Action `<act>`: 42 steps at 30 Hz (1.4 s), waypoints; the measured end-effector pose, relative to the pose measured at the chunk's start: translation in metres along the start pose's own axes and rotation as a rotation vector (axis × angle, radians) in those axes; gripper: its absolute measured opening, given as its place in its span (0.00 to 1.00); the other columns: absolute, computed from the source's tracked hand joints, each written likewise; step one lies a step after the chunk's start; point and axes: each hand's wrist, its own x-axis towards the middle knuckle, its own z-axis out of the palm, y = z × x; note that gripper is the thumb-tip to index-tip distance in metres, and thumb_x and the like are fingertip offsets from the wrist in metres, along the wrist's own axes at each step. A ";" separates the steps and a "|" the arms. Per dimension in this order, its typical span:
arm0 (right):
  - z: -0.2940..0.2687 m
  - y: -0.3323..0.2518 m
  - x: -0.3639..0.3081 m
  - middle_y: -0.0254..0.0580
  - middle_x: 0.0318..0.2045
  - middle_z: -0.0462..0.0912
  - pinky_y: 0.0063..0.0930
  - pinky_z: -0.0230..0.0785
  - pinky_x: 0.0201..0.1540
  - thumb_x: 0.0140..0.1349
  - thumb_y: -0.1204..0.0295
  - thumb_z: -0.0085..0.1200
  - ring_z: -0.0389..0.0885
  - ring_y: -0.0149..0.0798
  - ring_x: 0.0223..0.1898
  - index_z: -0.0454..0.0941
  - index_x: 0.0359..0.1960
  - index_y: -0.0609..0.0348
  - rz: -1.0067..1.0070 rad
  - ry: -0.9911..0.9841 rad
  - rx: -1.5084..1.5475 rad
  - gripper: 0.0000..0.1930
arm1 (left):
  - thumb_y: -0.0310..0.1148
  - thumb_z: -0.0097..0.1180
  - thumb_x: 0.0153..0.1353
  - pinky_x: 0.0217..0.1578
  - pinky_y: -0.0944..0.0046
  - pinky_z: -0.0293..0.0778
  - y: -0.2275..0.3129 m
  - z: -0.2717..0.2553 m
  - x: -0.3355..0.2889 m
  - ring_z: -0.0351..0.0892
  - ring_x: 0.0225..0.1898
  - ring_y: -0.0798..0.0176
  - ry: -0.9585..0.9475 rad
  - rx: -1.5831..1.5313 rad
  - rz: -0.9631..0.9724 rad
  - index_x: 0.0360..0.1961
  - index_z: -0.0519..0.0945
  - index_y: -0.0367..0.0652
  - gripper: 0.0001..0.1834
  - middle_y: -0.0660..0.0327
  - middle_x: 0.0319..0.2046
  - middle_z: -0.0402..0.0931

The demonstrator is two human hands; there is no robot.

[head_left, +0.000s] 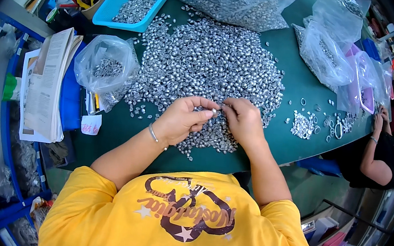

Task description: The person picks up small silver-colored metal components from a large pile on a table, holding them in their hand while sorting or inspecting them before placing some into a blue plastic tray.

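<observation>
A wide heap of small, shiny, silver teardrop-shaped metal pieces (209, 61) spreads over the green table (276, 154). Above the heap's near part, my left hand (183, 119) pinches one small silver metal piece (214, 112) between thumb and fingertips. Close beside it on the right, my right hand (244, 121) has its fingers drawn together near that same piece; whether it also grips something is hidden by the fingers. A smaller mound of the pieces lies beneath and between both hands, toward the table's near edge. A silver bangle circles my left wrist.
A turquoise tray (101, 12) and a large clear bag (230, 5), both holding metal pieces, stand at the back. At left are an open clear bag (86, 69) and stacked papers (48, 82). White-silver parts (303, 125) lie right, near another person's arm (374, 145).
</observation>
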 end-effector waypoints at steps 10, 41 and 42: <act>-0.019 -0.004 -0.010 0.38 0.23 0.73 0.08 0.47 0.12 0.58 0.77 0.45 0.57 0.18 0.14 0.72 0.37 0.68 0.792 -0.319 1.648 0.08 | 0.26 0.46 0.58 0.20 0.80 0.59 -0.009 -0.006 -0.002 0.62 0.22 0.78 -0.129 -0.297 -0.006 0.44 0.71 0.36 0.12 0.61 0.33 0.72; 0.021 -0.041 0.014 0.37 0.37 0.71 0.28 0.65 0.40 0.61 0.58 0.36 0.71 0.34 0.38 0.67 0.42 0.53 0.955 -0.193 1.854 0.15 | 0.24 0.52 0.45 0.40 0.61 0.66 0.017 0.038 -0.001 0.70 0.39 0.54 0.261 1.016 1.187 0.34 0.75 0.38 0.11 0.53 0.38 0.70; 0.020 -0.038 0.020 0.37 0.33 0.71 0.23 0.64 0.32 0.61 0.60 0.39 0.70 0.31 0.32 0.67 0.40 0.54 0.962 -0.206 1.785 0.13 | 0.21 0.51 0.45 0.41 0.63 0.66 0.019 0.037 -0.004 0.69 0.39 0.55 0.328 0.926 1.241 0.35 0.75 0.38 0.12 0.52 0.41 0.69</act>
